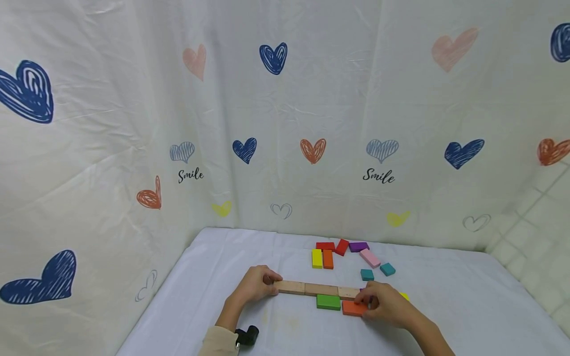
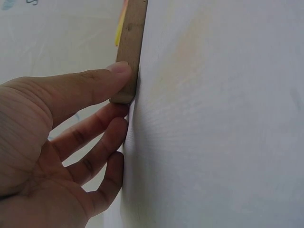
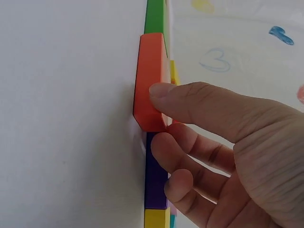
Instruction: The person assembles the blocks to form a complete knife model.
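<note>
The left hand (image 1: 257,286) had its grip closed around the near end of a wooden block (image 1: 290,287), the thumb on one face and the index finger at the end, the gap between them narrowed to the block itself. Its other fingers curled loosely beside the block, their tips close to the white worktop (image 1: 450,291). That block lay at the left end of a straight line, followed by a middle wooden block (image 1: 321,289) and a third wooden block (image 1: 349,293).

The right hand (image 1: 391,304) pinched an orange block (image 1: 355,308) at its right end. The thumb lay on its broad face, the index finger was bent in by the corner, and the grip was no wider than the piece; how firmly it pressed could not be told. The remaining fingers were curled near a dark purple block (image 3: 156,175), with a yellow block (image 3: 156,218) beyond it. The orange block sat in front of the wooden line, just right of a green block (image 1: 328,302), and stood out a little from the coloured row.

Farther back lay loose coloured pieces, among them a pink block (image 1: 370,258) and a teal block (image 1: 367,275), out of either hand's grip.
</note>
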### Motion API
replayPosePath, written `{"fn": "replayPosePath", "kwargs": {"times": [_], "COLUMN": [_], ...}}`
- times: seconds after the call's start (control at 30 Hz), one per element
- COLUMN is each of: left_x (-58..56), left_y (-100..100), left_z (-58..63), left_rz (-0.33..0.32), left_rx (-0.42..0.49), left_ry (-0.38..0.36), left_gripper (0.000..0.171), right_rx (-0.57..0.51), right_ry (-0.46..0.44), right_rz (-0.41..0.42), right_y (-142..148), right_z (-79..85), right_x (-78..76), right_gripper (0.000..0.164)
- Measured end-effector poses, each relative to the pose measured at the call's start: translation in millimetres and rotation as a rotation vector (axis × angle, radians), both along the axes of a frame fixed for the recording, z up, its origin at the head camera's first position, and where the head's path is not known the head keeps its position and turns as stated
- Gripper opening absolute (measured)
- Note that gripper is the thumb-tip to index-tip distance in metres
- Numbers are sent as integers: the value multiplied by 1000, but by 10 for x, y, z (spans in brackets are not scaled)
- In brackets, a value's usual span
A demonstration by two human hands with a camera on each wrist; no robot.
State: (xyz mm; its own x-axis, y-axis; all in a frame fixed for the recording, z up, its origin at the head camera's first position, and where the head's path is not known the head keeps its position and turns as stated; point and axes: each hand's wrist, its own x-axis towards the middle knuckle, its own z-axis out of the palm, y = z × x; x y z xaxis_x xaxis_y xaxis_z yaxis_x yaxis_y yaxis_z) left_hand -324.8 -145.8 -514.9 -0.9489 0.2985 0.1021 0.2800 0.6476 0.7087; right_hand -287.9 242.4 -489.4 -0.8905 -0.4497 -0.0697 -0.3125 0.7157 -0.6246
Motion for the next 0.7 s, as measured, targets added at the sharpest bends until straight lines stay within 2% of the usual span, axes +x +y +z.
{"fn": "replayPosePath", "kwargs": {"times": [0.4,0.7], "left_x": [2,7], "left_y": [-7,-3], "left_z": [10,5], "left_rz": [2,-2], "left_rx": [-1,-2], "left_ry": [3,-3], "left_gripper": [29,28], "right_rx": [65,83], "right_ry": [7,3], "right_rz": [-93,-125], "right_y": [-84,-126], "right_z": [-9,-16], "right_x": [-9,-5], "right_gripper": [26,25]}}
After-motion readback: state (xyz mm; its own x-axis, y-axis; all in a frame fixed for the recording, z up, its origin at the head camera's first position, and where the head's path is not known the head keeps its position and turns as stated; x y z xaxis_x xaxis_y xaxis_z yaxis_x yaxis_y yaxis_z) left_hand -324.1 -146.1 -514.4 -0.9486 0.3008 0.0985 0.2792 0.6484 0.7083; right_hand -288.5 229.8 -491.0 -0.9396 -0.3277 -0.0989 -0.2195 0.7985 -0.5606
